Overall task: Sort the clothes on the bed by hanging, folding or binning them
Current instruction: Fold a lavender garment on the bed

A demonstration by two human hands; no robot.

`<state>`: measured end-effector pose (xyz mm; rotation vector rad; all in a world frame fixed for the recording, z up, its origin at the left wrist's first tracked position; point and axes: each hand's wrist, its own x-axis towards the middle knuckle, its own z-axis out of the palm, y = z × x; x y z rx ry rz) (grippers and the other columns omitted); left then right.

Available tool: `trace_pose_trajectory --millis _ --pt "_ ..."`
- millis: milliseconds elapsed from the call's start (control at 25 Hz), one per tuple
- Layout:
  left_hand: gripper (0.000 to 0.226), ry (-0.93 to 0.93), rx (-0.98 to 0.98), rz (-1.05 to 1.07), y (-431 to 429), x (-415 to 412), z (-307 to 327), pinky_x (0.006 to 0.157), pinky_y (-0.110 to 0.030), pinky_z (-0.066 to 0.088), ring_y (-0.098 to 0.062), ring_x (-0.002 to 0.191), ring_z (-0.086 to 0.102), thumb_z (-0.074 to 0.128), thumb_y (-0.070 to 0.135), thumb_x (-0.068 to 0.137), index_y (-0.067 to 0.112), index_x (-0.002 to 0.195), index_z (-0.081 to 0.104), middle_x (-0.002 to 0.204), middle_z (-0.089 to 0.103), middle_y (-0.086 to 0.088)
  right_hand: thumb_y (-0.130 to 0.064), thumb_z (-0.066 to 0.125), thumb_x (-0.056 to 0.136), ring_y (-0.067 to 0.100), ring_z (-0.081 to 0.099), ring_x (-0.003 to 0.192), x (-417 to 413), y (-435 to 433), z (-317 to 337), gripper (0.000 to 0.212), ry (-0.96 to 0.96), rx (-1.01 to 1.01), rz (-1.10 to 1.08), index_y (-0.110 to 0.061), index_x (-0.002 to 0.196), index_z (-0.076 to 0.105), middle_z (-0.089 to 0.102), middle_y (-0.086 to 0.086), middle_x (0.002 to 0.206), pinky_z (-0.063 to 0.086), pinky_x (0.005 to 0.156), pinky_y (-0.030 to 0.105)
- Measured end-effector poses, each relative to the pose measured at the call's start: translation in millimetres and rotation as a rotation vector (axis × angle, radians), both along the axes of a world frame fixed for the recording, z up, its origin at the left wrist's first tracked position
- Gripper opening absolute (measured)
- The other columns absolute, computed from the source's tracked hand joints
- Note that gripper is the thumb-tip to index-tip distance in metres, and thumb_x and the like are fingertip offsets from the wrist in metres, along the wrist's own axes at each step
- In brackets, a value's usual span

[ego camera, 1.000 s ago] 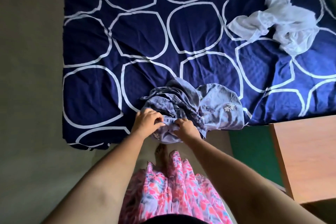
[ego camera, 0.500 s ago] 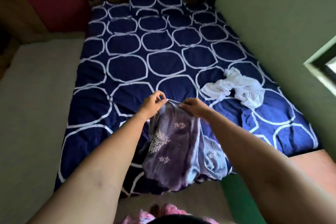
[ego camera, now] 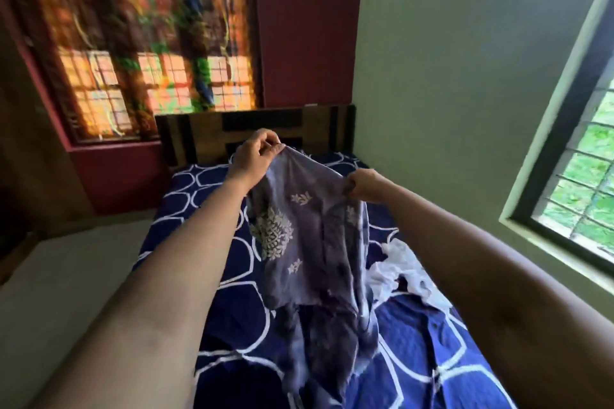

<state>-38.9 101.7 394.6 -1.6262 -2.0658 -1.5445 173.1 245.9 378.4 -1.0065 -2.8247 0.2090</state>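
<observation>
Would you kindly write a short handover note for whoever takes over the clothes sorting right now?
Left hand pinches one top corner of the purple garment; right hand grips the other, holding it up above the bed.
White garment lies crumpled on the bed, to the right.
Done: nothing shown hung, folded or binned.
Left: deal with the purple garment, then the white one.

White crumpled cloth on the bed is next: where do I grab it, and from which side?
Probably pinch a raised fold of the white crumpled cloth, coming down from above: it lies bunched in a heap on the navy patterned bedsheet, no clear edge showing.
</observation>
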Motion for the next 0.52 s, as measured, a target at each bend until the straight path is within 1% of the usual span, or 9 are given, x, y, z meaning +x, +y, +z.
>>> trace_pose_trajectory --millis 80,120,200,240,320,400,440,480,520 --pt "0.011 0.075 0.001 0.001 2.8 -5.1 22.0 0.074 -0.037 0.05 -0.017 0.072 0.056 0.064 0.025 0.09 0.026 0.087 0.054 0.074 0.055 0.012 -0.02 0.064 0.087 0.025 0.062 0.099 8.6 11.9 16.6 0.026 0.166 -0.041 -0.028 -0.009 0.109 0.069 0.068 0.015 0.107 0.045 0.08 0.029" --pt "0.013 0.089 0.004 0.025 2.0 -3.3 30.2 0.074 -0.037 0.05 -0.016 0.071 0.055 0.065 0.025 0.09 0.028 0.084 0.053 0.073 0.055 0.013 -0.019 0.066 0.086 0.018 0.064 0.092 14.0 17.3 23.4 0.025 0.295 -0.119 -0.007 -0.008 0.109 0.069 0.069 0.013 0.102 0.046 0.077 0.027" --pt "0.019 0.076 0.013 0.039 0.6 -0.5 45.6 0.073 -0.036 0.05 -0.014 0.072 0.055 0.065 0.023 0.09 0.033 0.08 0.052 0.074 0.055 0.012 -0.015 0.07 0.085 0.0 0.061 0.07 25.7 17.7 40.9 0.023 0.547 -0.406 0.086 -0.006 0.106 0.068 0.068 0.006 0.087 0.047 0.065 0.018" --pt "0.02 0.064 0.028 0.034 1.4 1.5 52.8 0.072 -0.033 0.048 -0.012 0.073 0.054 0.065 0.022 0.09 0.033 0.079 0.052 0.075 0.055 0.012 -0.015 0.07 0.085 -0.002 0.06 0.065 30.8 16.3 49.2 0.018 0.609 -0.537 0.121 -0.009 0.102 0.068 0.067 0.002 0.084 0.048 0.064 0.017" --pt "0.017 0.016 0.053 0.004 -0.1 19.7 66.5 0.067 -0.024 0.045 -0.007 0.071 0.053 0.063 0.023 0.092 0.032 0.082 0.053 0.076 0.055 0.011 -0.01 0.072 0.08 0.004 0.062 0.062 35.8 9.4 60.9 0.01 0.579 -0.681 0.182 -0.015 0.089 0.069 0.068 -0.002 0.077 0.052 0.065 0.021" --pt "0.013 0.035 0.036 -0.046 4.0 41.3 80.8 0.061 -0.015 0.04 -0.001 0.067 0.05 0.063 0.024 0.092 0.03 0.084 0.054 0.075 0.054 0.012 -0.001 0.064 0.067 0.007 0.058 0.053 30.6 -6.9 68.6 0.017 0.551 -0.79 0.253 -0.012 0.08 0.064 0.065 -0.004 0.063 0.048 0.056 0.021" --pt "0.014 0.078 0.0 -0.071 6.8 52.4 86.7 0.062 -0.013 0.04 0.0 0.067 0.05 0.064 0.023 0.091 0.03 0.084 0.055 0.075 0.054 0.013 -0.001 0.059 0.064 0.008 0.057 0.051 26.1 -17.1 70.7 0.018 0.595 -0.897 0.281 -0.011 0.079 0.06 0.063 -0.004 0.06 0.046 0.052 0.021" --pt "0.016 0.122 -0.038 -0.091 9.8 61.8 89.4 0.065 -0.016 0.042 -0.001 0.069 0.052 0.066 0.023 0.09 0.034 0.082 0.055 0.075 0.055 0.014 -0.001 0.058 0.069 0.008 0.058 0.052 22.2 -27.3 71.9 0.015 0.646 -1.003 0.3 -0.011 0.081 0.057 0.063 -0.003 0.06 0.047 0.05 0.02" --pt "0.019 0.154 -0.069 -0.097 12.2 67.3 89.6 0.069 -0.021 0.044 -0.003 0.071 0.054 0.066 0.024 0.089 0.037 0.081 0.055 0.076 0.056 0.015 -0.003 0.058 0.079 0.009 0.062 0.057 19.2 -35.7 72.1 0.01 0.679 -1.095 0.331 -0.011 0.086 0.058 0.066 -0.002 0.066 0.051 0.054 0.022"
